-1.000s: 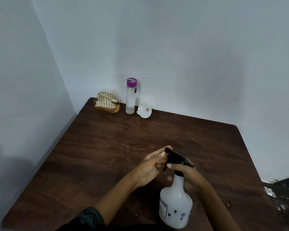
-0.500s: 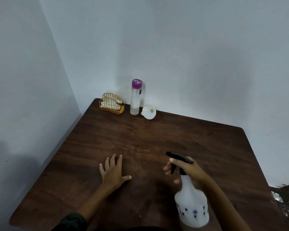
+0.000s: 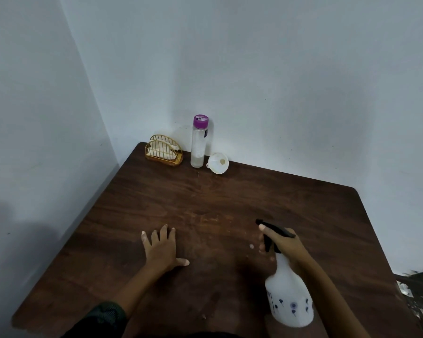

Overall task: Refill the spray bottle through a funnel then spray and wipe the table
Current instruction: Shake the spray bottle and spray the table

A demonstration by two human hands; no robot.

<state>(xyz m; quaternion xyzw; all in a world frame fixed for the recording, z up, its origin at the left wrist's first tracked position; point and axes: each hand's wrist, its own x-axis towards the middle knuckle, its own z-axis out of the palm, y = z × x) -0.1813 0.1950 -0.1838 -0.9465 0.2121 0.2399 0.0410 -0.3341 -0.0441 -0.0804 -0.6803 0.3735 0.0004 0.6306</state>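
Right hand point(image 3: 285, 245) is gripping the sprayer point(image 3: 288, 296) at its black head: index finger lying along the nozzle top, other fingers curling round the trigger and neck. Sprayer is standing upright at the table's point(image 3: 205, 203) near right, nozzle pointing away and left; can't tell if its base is touching the wood. Left hand point(image 3: 163, 250) is resting flat on the table, fingers straight and spread, holding nothing. Funnel point(image 3: 219, 163) is lying on its side at the far edge, just beside a purple-capped bottle point(image 3: 198, 142); gold rack point(image 3: 164, 153) is sitting in the corner.
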